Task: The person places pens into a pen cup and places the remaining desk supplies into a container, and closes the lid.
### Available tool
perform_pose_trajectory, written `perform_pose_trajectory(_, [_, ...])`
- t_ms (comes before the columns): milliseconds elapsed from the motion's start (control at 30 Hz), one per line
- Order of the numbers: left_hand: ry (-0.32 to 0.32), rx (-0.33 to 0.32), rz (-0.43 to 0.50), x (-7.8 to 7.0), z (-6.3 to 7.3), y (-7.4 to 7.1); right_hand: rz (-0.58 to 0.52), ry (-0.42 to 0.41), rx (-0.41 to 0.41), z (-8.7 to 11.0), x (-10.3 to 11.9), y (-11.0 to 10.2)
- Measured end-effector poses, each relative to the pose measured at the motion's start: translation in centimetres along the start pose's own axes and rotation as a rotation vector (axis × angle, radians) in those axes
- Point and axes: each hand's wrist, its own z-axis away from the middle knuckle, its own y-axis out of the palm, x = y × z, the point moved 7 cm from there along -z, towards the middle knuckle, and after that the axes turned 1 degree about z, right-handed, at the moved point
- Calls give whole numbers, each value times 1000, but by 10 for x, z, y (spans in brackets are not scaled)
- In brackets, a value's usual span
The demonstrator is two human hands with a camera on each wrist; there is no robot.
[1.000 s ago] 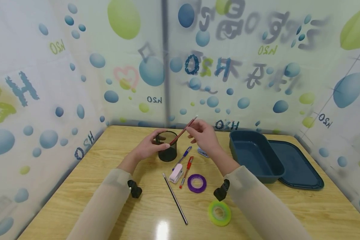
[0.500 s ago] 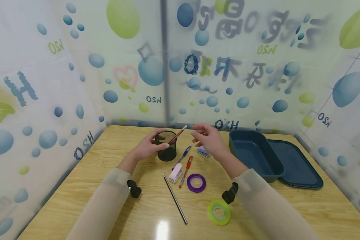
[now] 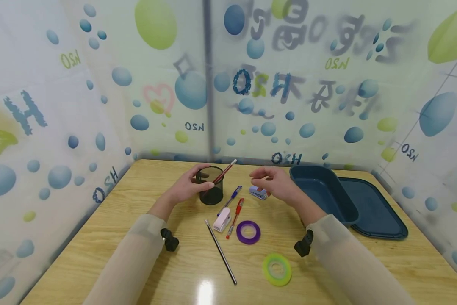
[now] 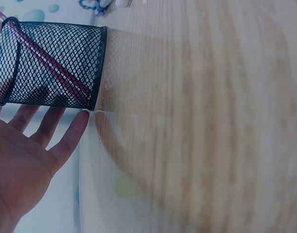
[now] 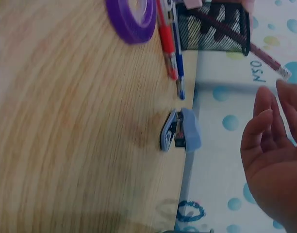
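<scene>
My left hand [image 3: 183, 188] grips a black mesh pen holder [image 3: 211, 196], thumb at the near side of the rim and fingers along the far side. A dark red pencil [image 3: 226, 170] leans inside, its white-tipped end sticking out over the rim to the right. In the left wrist view, its lower end shows through the mesh [image 4: 51, 65] near the bottom. My right hand [image 3: 278, 184] hovers with loosely bent fingers, holding nothing. A small light-blue stapler [image 5: 189, 130] lies on the table just below it, partly covered by the fingers in the head view.
Between the arms lie a blue pen [image 3: 234, 194], a red pen [image 3: 236, 216], a small pink stapler-like item [image 3: 222, 219], a black pencil [image 3: 221, 253], a purple tape roll [image 3: 240, 238] and a yellow-green one [image 3: 277, 278]. A dark blue bin [image 3: 327, 192] and lid [image 3: 380, 212] stand right.
My right hand has let go of the red pencil, which dropped deeper into the pen holder. The hand then moved right and down over the light-blue stapler. My left hand has stayed on the holder.
</scene>
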Motion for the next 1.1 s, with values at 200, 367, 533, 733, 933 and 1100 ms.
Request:
perform_pose_trajectory(200, [-2, 3, -1, 3, 0, 0, 126, 47, 151, -11, -14, 6])
perform_pose_trajectory(367, [-1, 1, 8, 2, -1, -1, 237, 4, 250, -24, -18, 19])
perform_pose_trajectory(533, [1, 5, 14, 1, 0, 0, 309, -7, 319, -32, -18, 35])
perform_pose_trajectory(733, [5, 6, 11, 0, -1, 1, 356, 101, 363, -34, -22, 50])
perform_pose_trajectory(933, [3, 1, -5, -1, 0, 1, 346, 149, 388, -34, -31, 59])
perform_pose_trajectory(1100, [0, -3, 3, -2, 0, 0, 374, 120, 427, -33, -34, 64])
